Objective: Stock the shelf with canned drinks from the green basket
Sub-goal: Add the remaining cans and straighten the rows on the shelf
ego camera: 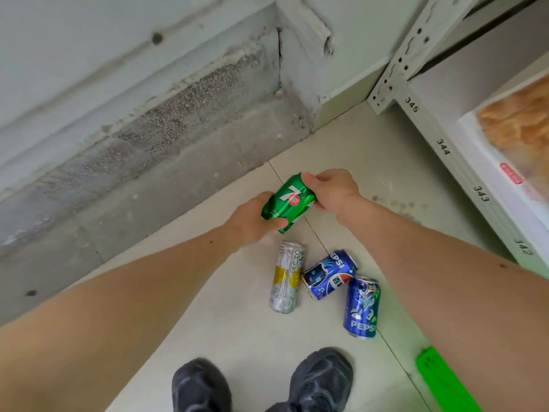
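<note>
Both hands, left hand (pixel 252 221) and right hand (pixel 335 191), grip 7up can (pixel 289 202).

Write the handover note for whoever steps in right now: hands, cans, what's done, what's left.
Left hand and right hand both grip the green 7up can, held above the floor.
Three cans lie on their sides on the floor tiles: a slim silver and yellow can and two blue Pepsi cans.
The green basket shows only an edge at lower right; its contents are out of view.
The shelf at right shows no cans in its visible part.
Left: shelve all four cans.
</note>
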Tool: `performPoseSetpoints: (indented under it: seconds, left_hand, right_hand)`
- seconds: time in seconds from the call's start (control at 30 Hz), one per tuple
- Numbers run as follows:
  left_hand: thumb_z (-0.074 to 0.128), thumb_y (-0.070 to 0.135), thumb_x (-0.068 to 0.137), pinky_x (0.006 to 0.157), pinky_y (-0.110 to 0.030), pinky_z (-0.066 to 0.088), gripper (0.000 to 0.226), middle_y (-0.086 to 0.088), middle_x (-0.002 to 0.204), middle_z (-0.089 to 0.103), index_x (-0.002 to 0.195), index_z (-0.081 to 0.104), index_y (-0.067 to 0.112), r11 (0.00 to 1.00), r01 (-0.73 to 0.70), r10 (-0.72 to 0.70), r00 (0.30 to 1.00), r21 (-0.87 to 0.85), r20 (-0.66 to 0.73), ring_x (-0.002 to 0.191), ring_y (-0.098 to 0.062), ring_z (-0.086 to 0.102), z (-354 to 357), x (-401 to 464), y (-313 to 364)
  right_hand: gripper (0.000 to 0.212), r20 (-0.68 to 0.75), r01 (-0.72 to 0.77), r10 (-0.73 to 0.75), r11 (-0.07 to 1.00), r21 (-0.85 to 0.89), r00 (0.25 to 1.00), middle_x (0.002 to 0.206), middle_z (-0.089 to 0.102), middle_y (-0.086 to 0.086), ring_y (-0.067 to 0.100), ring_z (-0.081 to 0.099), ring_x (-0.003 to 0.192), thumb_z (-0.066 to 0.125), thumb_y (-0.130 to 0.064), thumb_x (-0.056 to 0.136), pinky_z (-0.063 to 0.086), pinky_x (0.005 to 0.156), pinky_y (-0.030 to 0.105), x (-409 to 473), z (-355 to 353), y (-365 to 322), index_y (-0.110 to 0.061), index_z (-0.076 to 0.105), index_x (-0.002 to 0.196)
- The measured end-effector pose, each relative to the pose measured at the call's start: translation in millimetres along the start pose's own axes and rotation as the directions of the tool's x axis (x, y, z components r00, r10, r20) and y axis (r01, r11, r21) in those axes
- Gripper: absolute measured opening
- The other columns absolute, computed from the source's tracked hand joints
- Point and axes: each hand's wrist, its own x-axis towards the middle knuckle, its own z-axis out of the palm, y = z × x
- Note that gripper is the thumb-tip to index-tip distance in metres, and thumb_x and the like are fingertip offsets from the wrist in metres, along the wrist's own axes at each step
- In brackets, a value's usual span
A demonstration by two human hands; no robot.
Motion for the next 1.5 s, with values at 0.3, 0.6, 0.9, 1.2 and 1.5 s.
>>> performPoseSetpoints:
  seconds: [0.3,0.6,0.9,1.2,1.5]
  left_hand:
    - [0.065,0.015,0.089,0.089,-0.034,0.056,0.056,-0.009,0.118,0.064,0.14,0.042,0.016,0.982,0.034,0.018,0.963,-0.186,0.268,0.105,-0.023,0.064,-76,-114,132]
    - [0.085,0.017,0.068,0.084,-0.04,0.055,0.051,-0.008,0.104,0.063,0.108,0.054,0.024,0.979,-0.129,0.176,0.925,-0.157,0.336,0.092,-0.017,0.061,-121,-251,299]
    - [0.078,0.004,0.074,0.083,-0.041,0.056,0.053,-0.009,0.099,0.062,0.119,0.05,0.005,0.951,-0.288,0.307,0.908,-0.109,0.286,0.086,-0.018,0.062,-149,-387,413]
    - [0.087,0.016,0.064,0.087,-0.04,0.057,0.072,-0.008,0.118,0.063,0.124,0.047,0.014,0.889,-0.444,0.452,0.813,-0.112,0.368,0.105,-0.022,0.066,-141,-526,481]
    - [0.078,0.004,0.074,0.082,-0.039,0.059,0.061,-0.012,0.113,0.059,0.123,0.043,0.011,0.804,-0.553,0.591,0.697,-0.221,0.405,0.095,-0.021,0.065,-73,-628,529]
  right_hand:
    - [0.062,0.147,0.018,-0.021,1.0,0.023,0.989,0.103,0.063,0.005,0.014,0.067,0.084,0.08,-0.036,0.077,0.061,0.074,0.034,-137,-114,-111,-0.006,0.053,0.124]
    - [0.046,0.017,0.169,-0.169,0.966,-0.194,0.985,0.081,0.073,0.001,0.011,0.068,0.066,0.08,-0.052,0.069,0.058,0.055,0.024,-288,-236,-226,-0.011,0.072,0.086]
    - [0.054,-0.097,0.223,-0.248,0.951,-0.215,0.964,0.084,0.071,0.006,0.024,0.067,0.075,0.071,-0.069,0.067,0.059,0.074,0.037,-465,-334,-290,-0.015,0.064,0.071]
    - [0.061,-0.293,0.302,-0.286,0.953,0.008,0.912,0.086,0.076,0.01,0.022,0.074,0.075,0.086,-0.052,0.056,0.062,0.073,0.038,-638,-390,-285,-0.004,0.071,0.089]
    - [0.065,-0.522,0.292,-0.254,0.956,-0.011,0.814,0.087,0.074,0.006,0.024,0.072,0.084,0.079,-0.066,0.053,0.06,0.077,0.047,-775,-445,-240,-0.01,0.071,0.084]
